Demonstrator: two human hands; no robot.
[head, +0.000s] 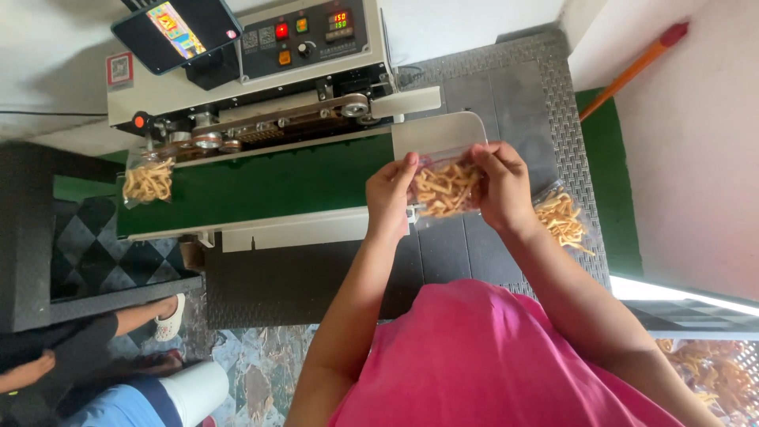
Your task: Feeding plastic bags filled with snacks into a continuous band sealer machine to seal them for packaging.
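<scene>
Both hands, left hand (pixel 389 195) and right hand (pixel 501 183), grip a clear bag (pixel 445 190) of fried snack sticks, held flat, its long axis running hand to hand.

— What are the hands doing at centre frame?
— The left hand (pixel 389 194) and right hand (pixel 502 186) are pinching a clear snack bag (pixel 444 190) beside the green conveyor belt (pixel 269 186).
— Upper left?
— Another filled bag (pixel 147 182) is riding through the sealer.

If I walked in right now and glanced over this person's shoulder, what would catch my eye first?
Probably the clear bag of golden fried snack sticks at centre, pinched between the left hand and right hand. Left of it runs the green conveyor belt of a sealing machine, with another filled bag at the belt's far left end. The bright pink shirt fills the bottom.
</scene>
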